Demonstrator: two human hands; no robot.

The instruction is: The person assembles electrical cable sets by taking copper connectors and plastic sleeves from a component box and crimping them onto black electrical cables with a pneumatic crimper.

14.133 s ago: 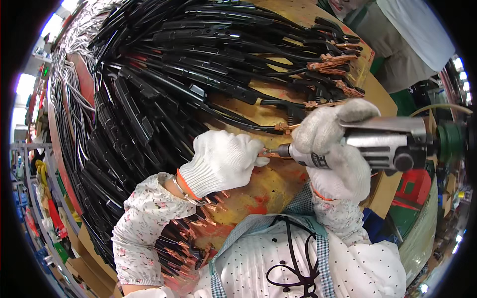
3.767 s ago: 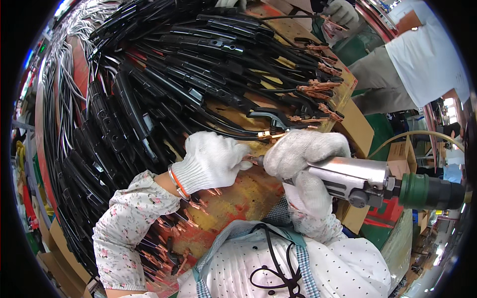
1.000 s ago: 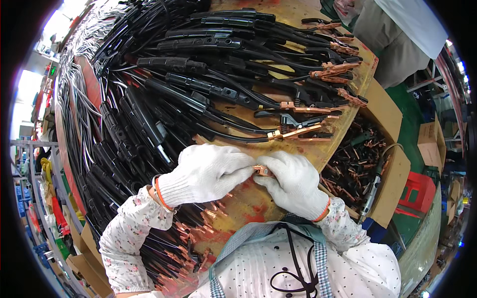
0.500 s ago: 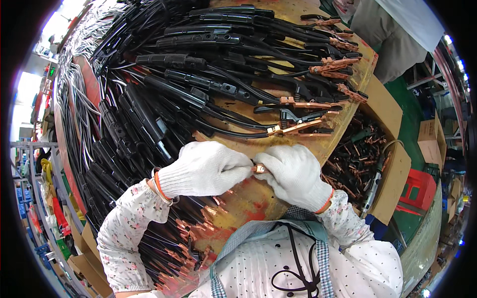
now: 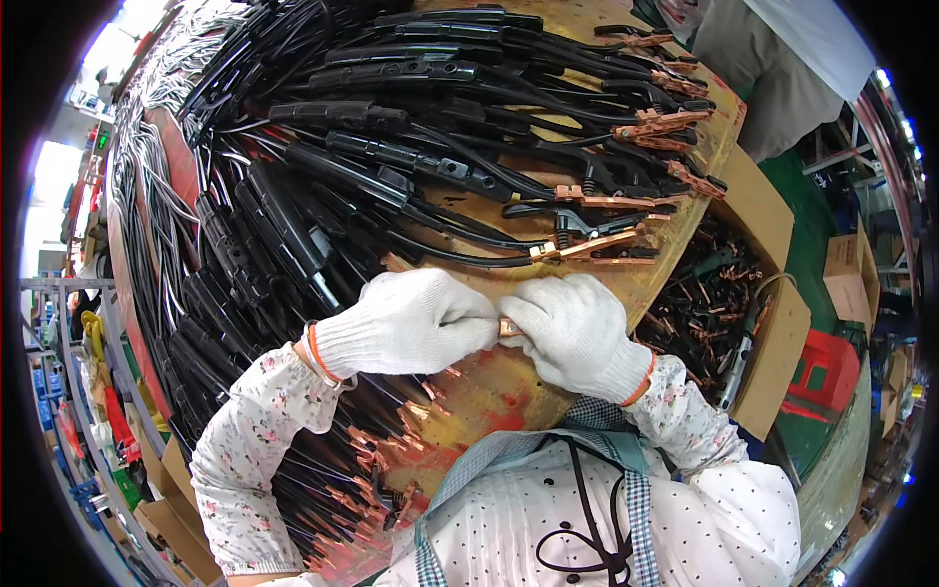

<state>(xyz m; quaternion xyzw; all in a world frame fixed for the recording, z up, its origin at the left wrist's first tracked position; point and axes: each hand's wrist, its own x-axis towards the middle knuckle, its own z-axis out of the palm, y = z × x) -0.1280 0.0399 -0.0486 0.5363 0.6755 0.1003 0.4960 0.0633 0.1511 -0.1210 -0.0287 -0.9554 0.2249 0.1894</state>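
My white-gloved left hand (image 5: 416,323) and white-gloved right hand (image 5: 572,333), fingers pinching small copper-coloured metal piece (image 5: 509,327), mid-frame; brown cardboard box (image 5: 845,279), right of frame, print unreadable.

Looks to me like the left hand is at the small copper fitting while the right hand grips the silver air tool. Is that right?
The right hand isn't gripping the silver air tool, which sits untouched farther right; the head view shows that hand at the small copper fitting too, with the left hand.
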